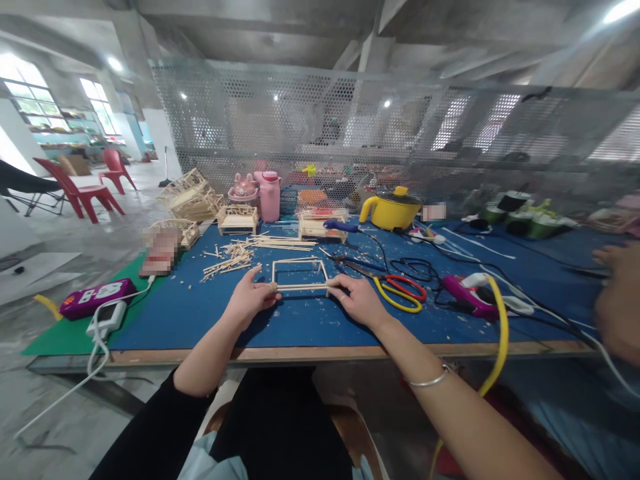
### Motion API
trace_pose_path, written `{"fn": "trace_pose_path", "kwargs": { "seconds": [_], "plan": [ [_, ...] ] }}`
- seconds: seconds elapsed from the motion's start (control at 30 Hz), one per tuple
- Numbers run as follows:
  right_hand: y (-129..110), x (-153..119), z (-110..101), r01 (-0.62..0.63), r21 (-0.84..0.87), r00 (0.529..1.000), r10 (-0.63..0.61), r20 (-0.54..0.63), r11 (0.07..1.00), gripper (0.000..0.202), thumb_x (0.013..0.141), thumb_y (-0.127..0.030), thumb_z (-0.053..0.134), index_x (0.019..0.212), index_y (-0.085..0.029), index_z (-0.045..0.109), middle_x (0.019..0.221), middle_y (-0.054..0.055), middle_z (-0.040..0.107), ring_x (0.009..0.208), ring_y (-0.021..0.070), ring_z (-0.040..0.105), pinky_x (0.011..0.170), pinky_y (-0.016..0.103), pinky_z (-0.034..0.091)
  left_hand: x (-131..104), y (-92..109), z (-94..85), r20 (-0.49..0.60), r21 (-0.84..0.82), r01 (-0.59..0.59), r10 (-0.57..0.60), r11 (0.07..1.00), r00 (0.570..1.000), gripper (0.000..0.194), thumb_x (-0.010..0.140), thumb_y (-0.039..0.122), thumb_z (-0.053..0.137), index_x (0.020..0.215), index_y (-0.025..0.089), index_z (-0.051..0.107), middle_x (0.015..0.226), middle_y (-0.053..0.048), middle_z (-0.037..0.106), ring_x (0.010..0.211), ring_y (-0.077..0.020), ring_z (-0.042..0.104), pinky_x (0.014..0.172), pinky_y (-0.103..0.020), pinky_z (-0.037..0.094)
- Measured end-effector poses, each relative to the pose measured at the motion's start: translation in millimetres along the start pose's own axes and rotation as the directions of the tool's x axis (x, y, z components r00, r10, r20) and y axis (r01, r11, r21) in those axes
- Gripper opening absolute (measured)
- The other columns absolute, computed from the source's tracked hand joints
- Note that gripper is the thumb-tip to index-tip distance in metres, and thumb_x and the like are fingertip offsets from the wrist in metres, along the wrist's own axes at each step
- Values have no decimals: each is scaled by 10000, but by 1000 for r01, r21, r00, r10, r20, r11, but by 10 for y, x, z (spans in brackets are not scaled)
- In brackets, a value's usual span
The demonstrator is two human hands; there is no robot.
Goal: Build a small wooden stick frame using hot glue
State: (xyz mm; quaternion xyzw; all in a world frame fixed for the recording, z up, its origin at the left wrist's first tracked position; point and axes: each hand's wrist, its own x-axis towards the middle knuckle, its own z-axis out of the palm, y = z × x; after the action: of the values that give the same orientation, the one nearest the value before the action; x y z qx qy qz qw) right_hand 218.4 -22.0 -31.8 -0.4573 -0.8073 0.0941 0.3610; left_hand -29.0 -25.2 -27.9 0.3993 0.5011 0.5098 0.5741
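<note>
Centre-frame, left hand and right hand pinch the stick frame at 2 corners, likely steadying it! Loose sticks lie centre-left, seemingly for reach.

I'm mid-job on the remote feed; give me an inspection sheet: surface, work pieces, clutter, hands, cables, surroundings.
Surface: flat blue mat, strewn with pale stick scraps.
Work pieces: pale rectangular frame of thin sticks; long loose pale sticks behind it.
Clutter: plier-like tool with yellow and red handles; round yellow pot with dark lid.
Hands: left hand pinches the frame's near left corner; right hand, its near right corner.
Cables: thick yellow cable hangs over the near edge; black cable coiled on the mat.
Surroundings: grey perforated metal screen behind; red plastic chairs far left; another person's blurred hand at right.
</note>
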Motion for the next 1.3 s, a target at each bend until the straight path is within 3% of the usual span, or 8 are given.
{"fn": "trace_pose_path", "kwargs": {
  "seconds": [0.27,0.43,0.53,0.67,0.8,0.97,1.13,1.3],
  "plan": [
    [-37,-5,-14,24,-14,1000,-24,-4,1000,127,854,-249,552,812,-239,671,800,1,729,749,178,669,702,278,481,12,-8,-17,20,60,-41,40,997,999,831,731,180,735,1420,155,272,695,-13,638,627,-131,674,584,-212,540],
    [-64,-2,-29,32,-20,999,-32,-1,999,126,853,-229,550,802,-238,665,787,-2,725,734,173,668,690,272,479,-24,-72,-159,-20,258,-196,209,946,978,574,826,260,618,1351,162,407,834,-74,652,672,-150,657,571,-256,531],
    [-64,-1,-28,35,-26,999,-35,-6,999,119,848,-226,556,814,-238,670,808,4,729,753,179,671,704,281,483,-70,-107,-192,-44,456,-372,438,808,898,378,823,339,600,1176,204,594,943,-79,612,786,-181,613,685,-312,522],
    [-49,-3,-19,39,-27,999,-39,-11,999,116,843,-226,562,813,-234,673,806,8,727,749,180,670,702,283,486,-61,-87,-102,204,640,-591,633,491,746,194,767,309,662,944,247,714,958,-61,593,963,-230,519,896,-365,427],
    [-36,-8,-11,43,-20,999,-43,-10,999,123,851,-227,553,826,-237,674,817,9,731,764,179,675,711,282,493,38,-51,-19,439,692,-687,627,221,644,120,818,239,604,803,237,723,824,-46,592,841,-197,504,823,-330,414],
    [-37,-12,-11,41,-18,999,-42,-10,999,114,848,-230,563,832,-235,677,843,15,737,792,186,682,724,286,493,112,-67,-53,576,705,-709,593,-14,562,222,895,254,508,829,200,712,805,-66,595,801,-193,494,748,-307,400],
    [-22,-15,-5,42,-15,999,-42,-10,999,115,846,-236,565,822,-236,678,843,16,739,792,192,684,720,291,491,116,-79,-74,636,697,-699,586,-159,502,268,922,262,464,852,182,710,789,-74,600,780,-188,501,745,-304,405],
    [-10,-21,-1,32,-2,999,-32,-13,999,115,841,-241,568,803,-235,676,830,14,738,789,195,684,726,295,489,115,-73,-76,649,696,-681,608,-230,457,267,921,262,470,868,170,715,793,-80,623,762,-187,505,722,-297,414]
  ]
}}
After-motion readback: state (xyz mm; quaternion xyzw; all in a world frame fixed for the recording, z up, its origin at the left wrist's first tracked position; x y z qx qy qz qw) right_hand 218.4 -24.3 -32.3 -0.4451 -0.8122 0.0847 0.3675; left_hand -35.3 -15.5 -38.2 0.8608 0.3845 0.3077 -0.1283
